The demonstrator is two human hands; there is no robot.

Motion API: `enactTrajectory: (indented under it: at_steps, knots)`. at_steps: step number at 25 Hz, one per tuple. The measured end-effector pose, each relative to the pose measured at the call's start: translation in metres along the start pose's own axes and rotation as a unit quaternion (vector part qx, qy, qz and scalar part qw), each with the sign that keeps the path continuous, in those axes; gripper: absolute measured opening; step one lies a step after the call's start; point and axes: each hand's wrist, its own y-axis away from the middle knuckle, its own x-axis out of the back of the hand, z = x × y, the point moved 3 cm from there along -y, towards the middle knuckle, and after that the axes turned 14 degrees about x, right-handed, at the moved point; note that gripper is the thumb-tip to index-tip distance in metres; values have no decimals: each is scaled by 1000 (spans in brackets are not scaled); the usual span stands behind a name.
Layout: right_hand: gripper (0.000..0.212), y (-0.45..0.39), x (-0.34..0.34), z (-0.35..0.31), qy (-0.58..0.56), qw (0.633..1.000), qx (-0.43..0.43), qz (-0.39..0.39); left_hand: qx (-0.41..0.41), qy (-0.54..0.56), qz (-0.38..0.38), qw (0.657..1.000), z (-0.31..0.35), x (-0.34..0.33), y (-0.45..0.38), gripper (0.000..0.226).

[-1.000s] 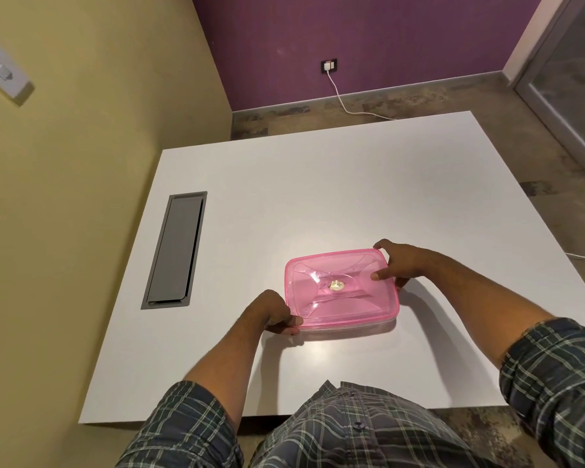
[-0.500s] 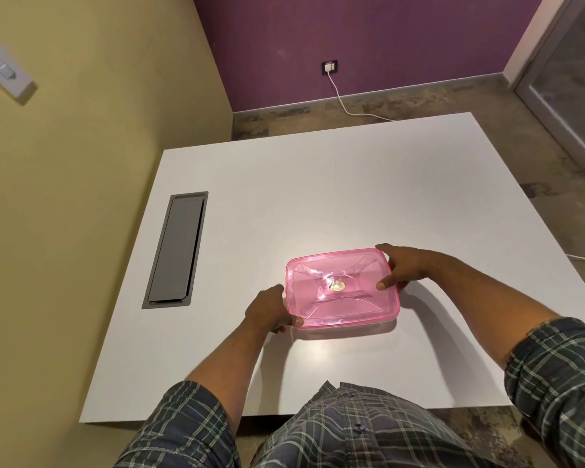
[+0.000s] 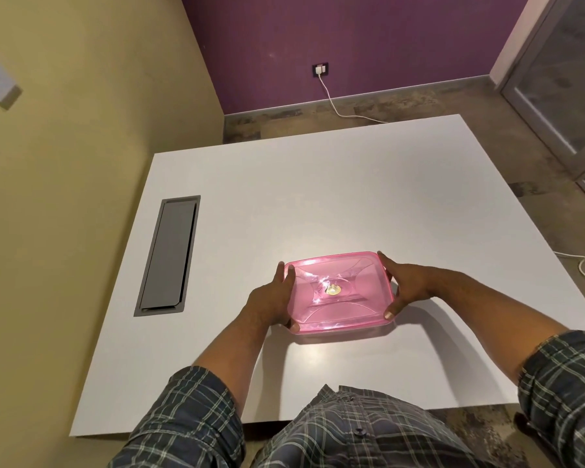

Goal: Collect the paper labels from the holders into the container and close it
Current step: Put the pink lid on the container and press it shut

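Observation:
A pink translucent container point(image 3: 340, 292) with its lid on stands on the white table point(image 3: 318, 204), near the front middle. A small yellow sticker sits at the lid's centre. My left hand point(image 3: 271, 298) grips the container's left side, thumb over the lid's edge. My right hand point(image 3: 402, 285) grips its right side, with the thumb on the front right corner. No paper labels or holders are in view.
A grey cable hatch point(image 3: 168, 256) is set into the table at the left. A yellow wall runs close along the table's left side. A white cable point(image 3: 338, 106) trails across the floor from a socket on the purple wall.
My left hand slid from the container's front left corner to its left side. My right hand shifted from the back right corner down the right side. The container stayed in place.

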Motion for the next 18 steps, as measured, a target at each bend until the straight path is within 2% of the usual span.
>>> enactTrajectory:
  at_steps: [3,8,12,18]
  knots:
    - [159,1,4,-8,36,999,-10,-17,-6,-42,31,999,6,7,-2,136]
    - [174,-6,8,-17,116,989,-58,-71,-6,-81,52,995,10,11,-3,131]
    - [177,-11,9,-19,193,972,-106,-78,-14,-87,69,994,8,13,-4,131]
    - [179,-23,7,-19,245,956,-150,-68,-13,-102,88,991,8,13,-4,129]
